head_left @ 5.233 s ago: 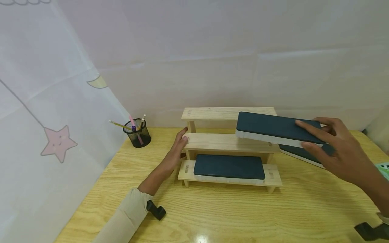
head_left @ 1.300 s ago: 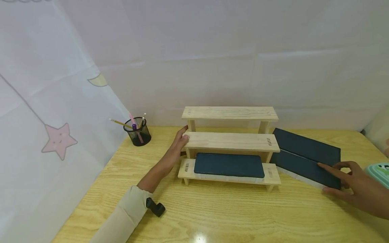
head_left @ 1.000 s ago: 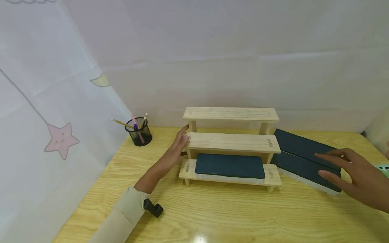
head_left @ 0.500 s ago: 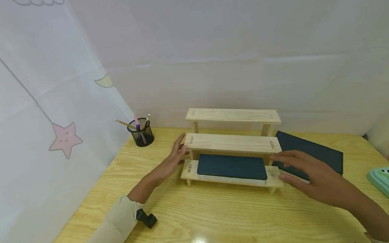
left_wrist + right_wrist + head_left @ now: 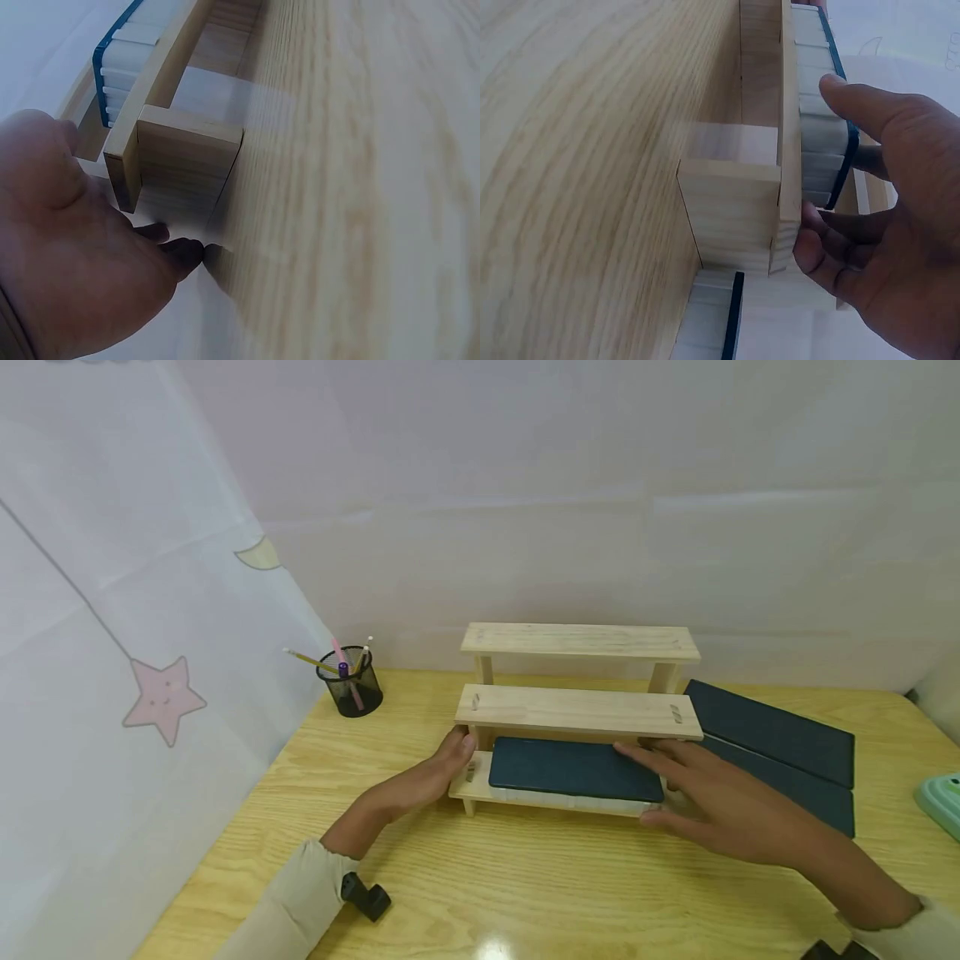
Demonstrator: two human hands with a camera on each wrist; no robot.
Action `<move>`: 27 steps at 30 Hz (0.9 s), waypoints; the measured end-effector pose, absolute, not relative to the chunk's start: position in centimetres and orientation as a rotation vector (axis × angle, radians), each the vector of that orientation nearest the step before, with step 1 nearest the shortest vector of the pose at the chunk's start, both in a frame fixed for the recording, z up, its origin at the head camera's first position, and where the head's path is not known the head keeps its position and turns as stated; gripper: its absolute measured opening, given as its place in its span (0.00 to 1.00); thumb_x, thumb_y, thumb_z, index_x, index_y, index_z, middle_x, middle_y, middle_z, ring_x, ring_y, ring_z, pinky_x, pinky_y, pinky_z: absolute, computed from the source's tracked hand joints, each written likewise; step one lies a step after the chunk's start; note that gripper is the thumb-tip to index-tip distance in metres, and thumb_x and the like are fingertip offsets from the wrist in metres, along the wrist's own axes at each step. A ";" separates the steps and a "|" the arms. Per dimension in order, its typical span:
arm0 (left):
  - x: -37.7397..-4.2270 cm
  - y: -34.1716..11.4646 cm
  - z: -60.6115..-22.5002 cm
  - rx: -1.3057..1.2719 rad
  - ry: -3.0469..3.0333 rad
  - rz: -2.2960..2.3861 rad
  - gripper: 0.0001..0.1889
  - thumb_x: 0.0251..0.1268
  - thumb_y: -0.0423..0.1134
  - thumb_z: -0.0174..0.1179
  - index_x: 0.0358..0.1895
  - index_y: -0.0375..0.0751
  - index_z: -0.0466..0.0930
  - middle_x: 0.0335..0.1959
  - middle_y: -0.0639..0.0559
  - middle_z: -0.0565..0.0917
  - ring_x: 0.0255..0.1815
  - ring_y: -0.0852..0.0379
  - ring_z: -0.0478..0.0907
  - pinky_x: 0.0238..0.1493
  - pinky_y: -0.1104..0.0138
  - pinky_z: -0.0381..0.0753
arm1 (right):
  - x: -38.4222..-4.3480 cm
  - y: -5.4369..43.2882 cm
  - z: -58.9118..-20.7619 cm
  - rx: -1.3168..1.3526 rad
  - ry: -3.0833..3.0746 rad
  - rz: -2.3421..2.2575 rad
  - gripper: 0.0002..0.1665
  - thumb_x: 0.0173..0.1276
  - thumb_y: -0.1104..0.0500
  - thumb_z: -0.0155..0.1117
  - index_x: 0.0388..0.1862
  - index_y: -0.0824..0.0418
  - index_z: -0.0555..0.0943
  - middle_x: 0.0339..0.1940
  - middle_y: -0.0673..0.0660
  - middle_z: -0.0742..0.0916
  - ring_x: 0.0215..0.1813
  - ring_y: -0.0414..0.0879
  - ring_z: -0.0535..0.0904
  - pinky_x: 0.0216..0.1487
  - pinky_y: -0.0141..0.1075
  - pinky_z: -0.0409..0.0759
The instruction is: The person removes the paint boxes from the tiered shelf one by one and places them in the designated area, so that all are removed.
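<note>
A stepped wooden stand (image 5: 573, 706) with three tiers stands on the table. On its bottom tier lies a long box (image 5: 570, 767) with a dark blue lid and whitish ribbed sides. My right hand (image 5: 720, 802) pinches the box's right end, thumb on the front side (image 5: 817, 124) and index finger at the lid's back edge. Its other fingers curl by the tier's end (image 5: 784, 236). My left hand (image 5: 431, 772) holds the stand's left end below the middle tier. In the left wrist view, its fingers curl beside the leg (image 5: 184, 157); part of the grip is hidden.
Two more blue-lidded boxes (image 5: 780, 727) lie side by side on the table, right of the stand. A black mesh cup (image 5: 356, 689) with pencils and pens stands at the back left. A mint-green case (image 5: 941, 806) sits at the right edge. A pale cloth hangs behind.
My right hand set a blue-lidded box down with another at right, released it, and moved left to the box on the bottom tier. My left hand slid down from the middle tier's end.
</note>
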State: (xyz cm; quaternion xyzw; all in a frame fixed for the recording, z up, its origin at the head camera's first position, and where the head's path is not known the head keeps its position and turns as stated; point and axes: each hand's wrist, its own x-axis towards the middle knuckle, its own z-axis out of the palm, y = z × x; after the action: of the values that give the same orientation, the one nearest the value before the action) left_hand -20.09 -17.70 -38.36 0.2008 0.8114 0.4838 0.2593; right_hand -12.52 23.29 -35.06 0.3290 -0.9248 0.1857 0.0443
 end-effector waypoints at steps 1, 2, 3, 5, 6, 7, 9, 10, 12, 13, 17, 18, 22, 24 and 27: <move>-20.1 -17.7 -38.4 0.552 2.203 1.301 0.39 0.78 0.68 0.24 0.79 0.55 0.21 0.80 0.55 0.24 0.79 0.55 0.21 0.75 0.42 0.33 | -12.6 23.2 -35.1 1.010 -2.830 0.564 0.45 0.72 0.38 0.62 0.82 0.39 0.55 0.74 0.57 0.68 0.62 0.49 0.75 0.50 0.51 0.77; -20.2 -17.7 -38.5 0.568 2.205 1.289 0.39 0.78 0.68 0.23 0.79 0.54 0.20 0.80 0.55 0.24 0.79 0.55 0.21 0.75 0.43 0.33 | -12.6 23.0 -35.2 1.014 -2.839 0.560 0.45 0.72 0.37 0.62 0.82 0.40 0.54 0.73 0.59 0.68 0.62 0.50 0.75 0.49 0.50 0.77; -20.2 -17.7 -38.5 0.584 2.206 1.278 0.39 0.79 0.67 0.24 0.79 0.54 0.19 0.80 0.55 0.23 0.78 0.55 0.21 0.75 0.43 0.34 | -12.7 22.9 -35.2 1.018 -2.847 0.559 0.45 0.72 0.37 0.61 0.83 0.40 0.54 0.73 0.61 0.68 0.60 0.48 0.76 0.47 0.48 0.78; -20.2 -17.7 -38.6 0.616 2.207 1.261 0.38 0.80 0.65 0.24 0.79 0.54 0.18 0.80 0.54 0.23 0.78 0.55 0.21 0.75 0.45 0.34 | -12.7 22.6 -35.2 1.021 -2.849 0.578 0.44 0.73 0.38 0.60 0.82 0.40 0.55 0.71 0.63 0.68 0.51 0.40 0.78 0.42 0.42 0.78; -20.2 -17.8 -38.6 0.631 2.208 1.252 0.38 0.80 0.65 0.25 0.78 0.54 0.18 0.80 0.54 0.22 0.78 0.55 0.20 0.75 0.45 0.34 | -12.7 22.5 -35.3 1.023 -2.845 0.603 0.43 0.73 0.38 0.60 0.82 0.41 0.56 0.71 0.64 0.68 0.48 0.38 0.78 0.41 0.40 0.79; -20.1 -17.8 -38.7 0.650 2.209 1.245 0.38 0.81 0.64 0.25 0.78 0.54 0.17 0.80 0.54 0.22 0.78 0.55 0.20 0.76 0.46 0.34 | -12.7 22.4 -35.3 1.030 -2.835 0.632 0.43 0.74 0.40 0.61 0.82 0.43 0.57 0.70 0.64 0.68 0.44 0.34 0.78 0.39 0.38 0.79; -20.1 -17.8 -38.8 0.689 2.210 1.237 0.37 0.82 0.61 0.26 0.78 0.54 0.17 0.79 0.54 0.22 0.78 0.55 0.21 0.76 0.47 0.35 | -12.6 22.3 -35.4 1.048 -2.816 0.691 0.42 0.75 0.43 0.61 0.82 0.45 0.58 0.68 0.64 0.68 0.39 0.29 0.77 0.36 0.33 0.79; -20.1 -17.9 -38.8 0.707 2.209 1.237 0.36 0.83 0.60 0.27 0.78 0.54 0.17 0.79 0.54 0.21 0.78 0.55 0.20 0.76 0.47 0.34 | -12.6 22.3 -35.5 1.059 -2.799 0.724 0.41 0.75 0.44 0.62 0.82 0.46 0.58 0.66 0.63 0.68 0.38 0.28 0.77 0.35 0.32 0.79; -20.2 -17.9 -39.0 0.744 2.206 1.239 0.36 0.83 0.58 0.28 0.78 0.55 0.16 0.79 0.55 0.20 0.78 0.55 0.20 0.76 0.47 0.35 | -12.5 22.2 -35.8 1.072 -2.767 0.768 0.41 0.74 0.47 0.63 0.81 0.49 0.59 0.64 0.62 0.69 0.36 0.28 0.77 0.34 0.31 0.79; -20.2 -17.9 -39.0 0.764 2.206 1.242 0.36 0.84 0.57 0.28 0.77 0.56 0.16 0.79 0.55 0.20 0.78 0.55 0.20 0.76 0.47 0.35 | -12.5 22.2 -35.9 1.076 -2.748 0.774 0.41 0.74 0.48 0.64 0.81 0.49 0.60 0.63 0.61 0.69 0.34 0.27 0.77 0.33 0.30 0.79; -20.3 -18.0 -39.2 0.806 2.201 1.252 0.36 0.84 0.56 0.31 0.77 0.58 0.15 0.78 0.56 0.20 0.78 0.55 0.20 0.76 0.47 0.36 | -12.4 22.0 -36.3 1.054 -2.673 0.738 0.41 0.73 0.50 0.66 0.80 0.49 0.62 0.62 0.56 0.69 0.29 0.27 0.70 0.29 0.28 0.74; -20.3 -18.0 -39.2 0.806 2.203 1.251 0.36 0.84 0.56 0.31 0.77 0.58 0.15 0.79 0.56 0.20 0.78 0.55 0.20 0.76 0.47 0.36 | -12.3 22.0 -36.3 1.045 -2.662 0.730 0.41 0.73 0.50 0.67 0.80 0.49 0.62 0.62 0.55 0.68 0.29 0.28 0.69 0.29 0.28 0.72; -20.3 -18.0 -39.2 0.793 2.206 1.236 0.36 0.84 0.57 0.31 0.77 0.58 0.15 0.78 0.56 0.20 0.78 0.55 0.19 0.76 0.47 0.35 | -12.0 22.0 -36.3 1.024 -2.643 0.759 0.41 0.72 0.50 0.67 0.80 0.48 0.63 0.66 0.53 0.67 0.31 0.29 0.70 0.30 0.28 0.73; -20.3 -18.0 -39.2 0.793 2.204 1.234 0.36 0.84 0.56 0.31 0.77 0.58 0.15 0.78 0.56 0.20 0.78 0.55 0.20 0.76 0.47 0.35 | -11.8 22.0 -36.2 1.023 -2.631 0.777 0.41 0.72 0.51 0.68 0.80 0.48 0.63 0.67 0.52 0.66 0.33 0.29 0.71 0.30 0.28 0.74; -20.4 -18.0 -39.2 0.793 2.205 1.233 0.36 0.84 0.56 0.32 0.77 0.59 0.15 0.78 0.56 0.19 0.78 0.55 0.20 0.76 0.46 0.36 | -11.6 22.0 -35.8 1.027 -2.598 0.792 0.42 0.71 0.54 0.69 0.80 0.49 0.63 0.66 0.51 0.67 0.34 0.29 0.72 0.30 0.28 0.75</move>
State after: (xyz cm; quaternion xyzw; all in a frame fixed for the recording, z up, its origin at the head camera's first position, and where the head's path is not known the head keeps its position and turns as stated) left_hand -20.37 -17.97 -39.21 0.2903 0.8075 0.4516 0.2445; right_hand -11.65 21.98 -35.83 0.3511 -0.8884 0.2710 0.1189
